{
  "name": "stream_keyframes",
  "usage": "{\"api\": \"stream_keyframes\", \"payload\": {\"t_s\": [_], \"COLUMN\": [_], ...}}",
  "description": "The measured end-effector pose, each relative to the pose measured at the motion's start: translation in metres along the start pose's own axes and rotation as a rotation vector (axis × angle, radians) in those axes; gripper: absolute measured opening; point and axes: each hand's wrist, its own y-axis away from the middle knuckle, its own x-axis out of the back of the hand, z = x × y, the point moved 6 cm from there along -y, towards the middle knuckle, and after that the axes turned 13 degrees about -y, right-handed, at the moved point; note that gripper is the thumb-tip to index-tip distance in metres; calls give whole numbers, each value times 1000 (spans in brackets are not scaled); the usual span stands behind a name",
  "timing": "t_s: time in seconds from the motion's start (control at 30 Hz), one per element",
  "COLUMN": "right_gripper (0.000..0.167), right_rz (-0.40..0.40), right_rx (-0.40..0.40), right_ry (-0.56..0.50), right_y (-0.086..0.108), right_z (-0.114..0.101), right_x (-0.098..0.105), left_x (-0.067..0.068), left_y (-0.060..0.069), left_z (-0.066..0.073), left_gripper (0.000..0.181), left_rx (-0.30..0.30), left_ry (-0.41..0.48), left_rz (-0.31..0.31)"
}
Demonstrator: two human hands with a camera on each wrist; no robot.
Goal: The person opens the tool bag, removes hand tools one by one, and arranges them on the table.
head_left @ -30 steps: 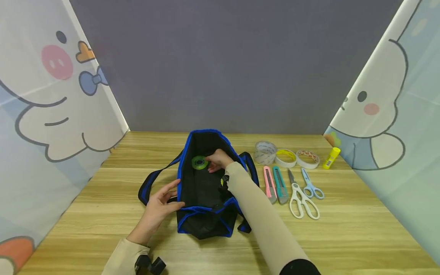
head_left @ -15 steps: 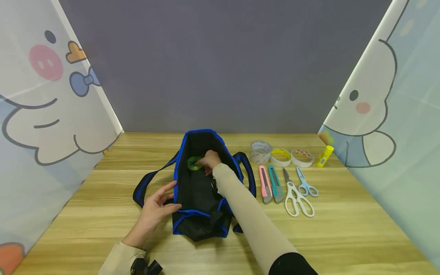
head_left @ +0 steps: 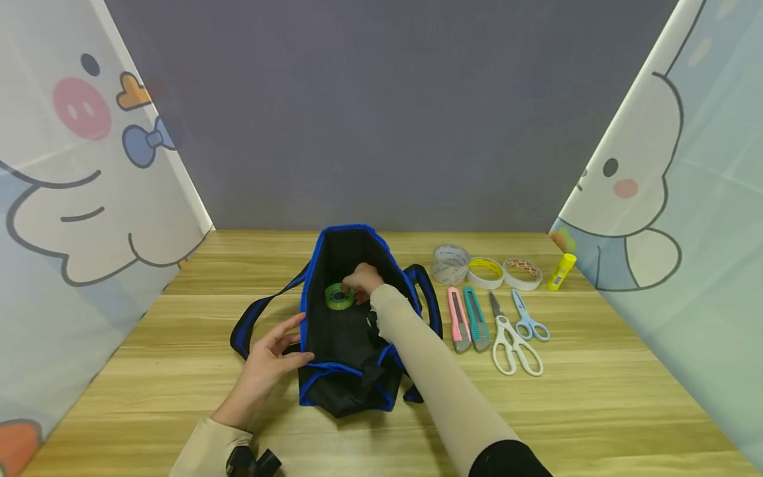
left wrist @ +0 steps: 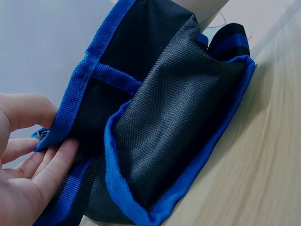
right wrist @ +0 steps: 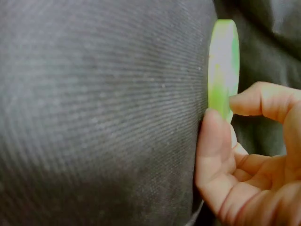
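Note:
A black tool bag with blue trim point(head_left: 342, 338) stands with its top gaping in the head view. Inside it, my right hand point(head_left: 363, 281) pinches the edge of a green roll of tape point(head_left: 339, 297) near the bag's left wall. Up close in the right wrist view, the thumb and fingers of my right hand point(right wrist: 249, 155) hold the lower edge of the tape roll point(right wrist: 223, 66), which is beside the dark fabric. My left hand point(head_left: 268, 364) pinches the bag's left rim; in the left wrist view its fingers lie on both sides of the blue edging point(left wrist: 70, 108).
Right of the bag lie a clear tape roll point(head_left: 450, 265), two pale tape rolls point(head_left: 485, 273), a yellow glue stick point(head_left: 562, 272), pink point(head_left: 459, 320) and teal point(head_left: 477, 320) utility knives, white scissors point(head_left: 516, 344) and blue scissors point(head_left: 529, 321). Bag straps point(head_left: 247, 328) spread sideways.
The green tape roll has shifted a little toward the near side inside the bag, my right hand moving with it. My left hand stays on the rim. The head view has shifted slightly.

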Motion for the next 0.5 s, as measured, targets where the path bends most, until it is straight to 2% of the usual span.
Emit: {"api": "stream_keyframes", "payload": {"t_s": [0.13,0.23,0.5], "right_gripper": [18,18,31], "right_rz": [-20,-24,-41], "right_rx": [27,48,108], "right_ry": [74,75,-58], "right_y": [4,6,9], "right_z": [-5,-6,-1], "right_x": [-1,-1,4], "left_x": [0,0,1], "left_y": [1,1,0], "left_z": [1,1,0], "left_gripper": [70,70,71], "left_rx": [-1,-1,23], "left_ry": [-2,-6,-3], "left_rz": [4,10,14]}}
